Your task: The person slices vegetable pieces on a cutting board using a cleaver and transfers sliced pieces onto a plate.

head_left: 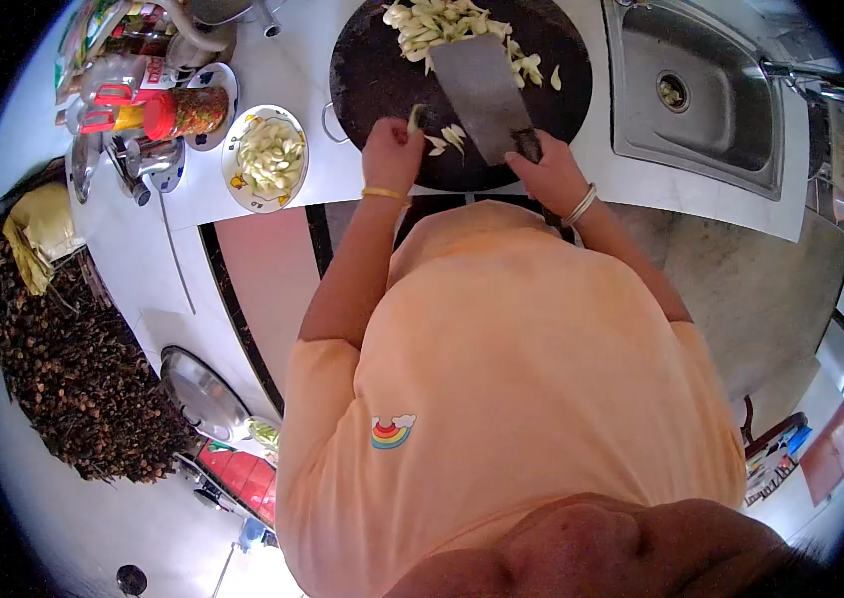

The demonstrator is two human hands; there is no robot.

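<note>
My right hand [554, 181] is wrapped round the handle of a broad cleaver [482, 95], whose blade lies flat-looking over the round dark chopping board [372, 75]. On the board's left side my left hand [392, 154] pinches a small pale green piece [415, 120] that looks like a garlic clove. A few pale pieces [450, 138] lie between the hand and the blade. Beyond the cleaver is a heap of whitish garlic cloves [442, 22], partly covered by the blade. One loose clove [556, 78] sits apart on the right.
A plate [233, 179] of pale cloves stands left of the board. Farther left are a red-lidded jar [183, 115], bottles and utensils [133, 164]. A steel sink [711, 130] with a tap [806, 78] is at the right. A metal lid [205, 391] stands lower left.
</note>
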